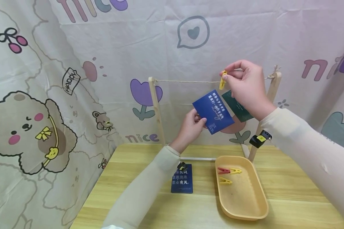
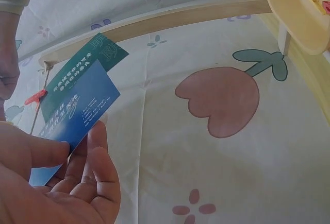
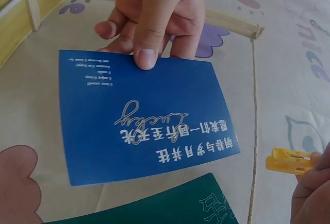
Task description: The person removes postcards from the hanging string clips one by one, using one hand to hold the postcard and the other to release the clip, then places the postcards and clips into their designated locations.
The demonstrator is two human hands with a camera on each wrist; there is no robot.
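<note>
My left hand (image 1: pixel 191 127) pinches a blue card (image 1: pixel 213 111) with white lettering by its lower left edge, thumb on the printed face. The card is tilted, just below the string (image 1: pixel 186 81) of a wooden frame. My right hand (image 1: pixel 246 86) pinches a yellow clothespin (image 1: pixel 222 81) between thumb and fingertips, right at the string. A green card (image 1: pixel 237 106) hangs from the string to the right, partly behind the right hand in the head view. In the left wrist view a red clothespin (image 2: pixel 35 97) grips that green card at the string.
An orange tray (image 1: pixel 243 203) on the wooden table (image 1: pixel 292 190) holds a red clothespin (image 1: pixel 224 170) and yellow ones (image 1: pixel 225 181). Left of it lies another dark blue card (image 1: pixel 182 183), partly under the left forearm. The frame's posts (image 1: pixel 157 111) stand either side, before a patterned curtain (image 1: pixel 111 57).
</note>
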